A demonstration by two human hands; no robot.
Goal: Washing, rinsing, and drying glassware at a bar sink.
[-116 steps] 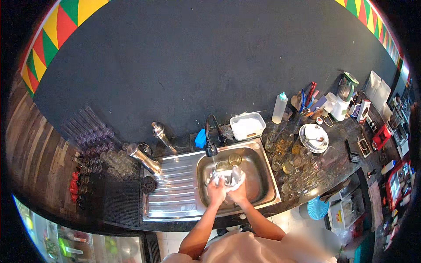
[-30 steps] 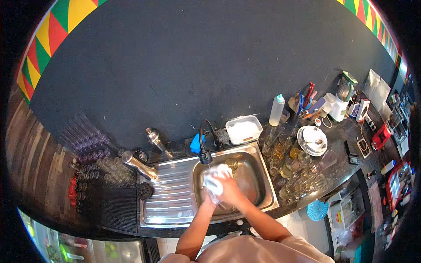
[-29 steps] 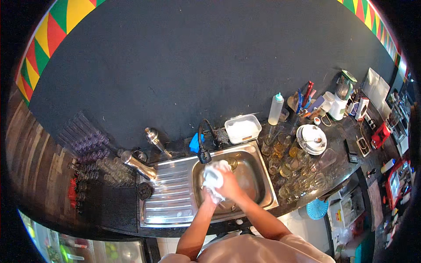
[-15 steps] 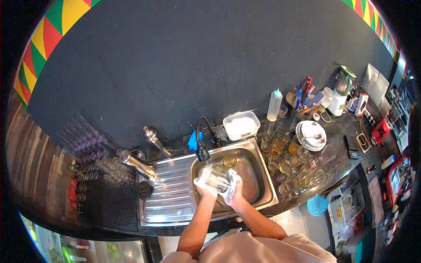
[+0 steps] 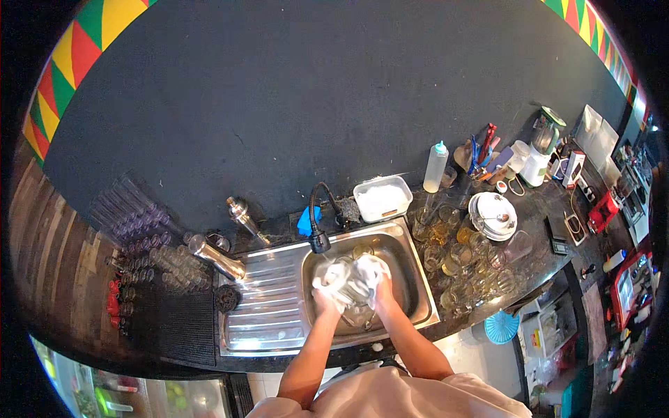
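Over the sink basin [image 5: 411,279], a clear glass [image 5: 356,287] is held between my two hands, smeared by motion. My left hand [image 5: 330,287] grips its left side and my right hand [image 5: 376,284] closes on its right side. White covers both hands; whether it is foam or thin gloves I cannot tell. Just beyond them hangs the black faucet head [image 5: 319,242], pointing down into the basin. Another glass [image 5: 362,250] sits at the far side of the basin, partly hidden behind my hands.
Many used glasses [image 5: 474,261] crowd the right counter, beside stacked white plates [image 5: 496,217]. A white tub [image 5: 383,198] and squeeze bottle [image 5: 435,168] stand behind the sink. On the left are the ribbed drainboard [image 5: 268,306], metal shakers [image 5: 217,256] and rows of glasses [image 5: 182,268].
Both hands have shifted slightly and turned, and the glass between them has tilted with them. My right hand has moved up a little. The surrounding things look unchanged.
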